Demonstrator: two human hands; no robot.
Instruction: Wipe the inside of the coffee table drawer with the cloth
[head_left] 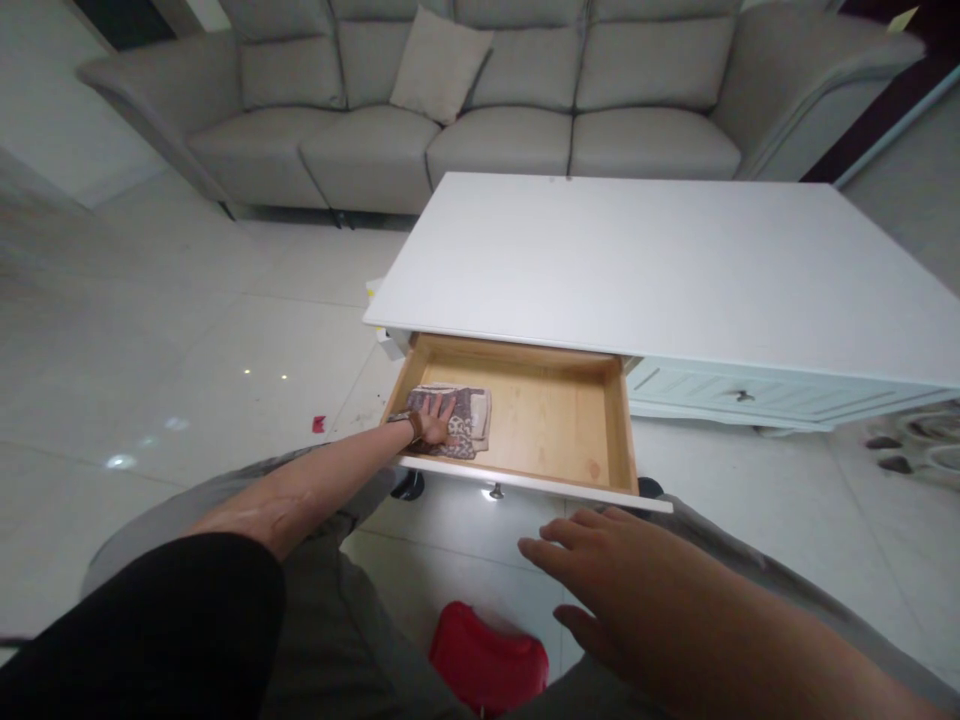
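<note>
My left hand (434,420) lies flat with its fingers spread on a folded patterned cloth (463,437). The cloth, brown-grey with pale parts, rests in the left end of a pulled-out wooden drawer (547,410). In front of the drawer, my right hand (600,570) hovers with fingers stretched out and nothing in it. A small metal knob (496,491) sits on the drawer's white front, to the left of my right hand. Part of the cloth is hidden under my left hand.
The drawer belongs to a white coffee table (645,260), which has a second, closed drawer (750,390) at right. Behind it stands a grey sofa (502,140) with a beige cushion (439,65). A red object (487,655) is between my legs. Red scrap (319,424) lies on the tiles.
</note>
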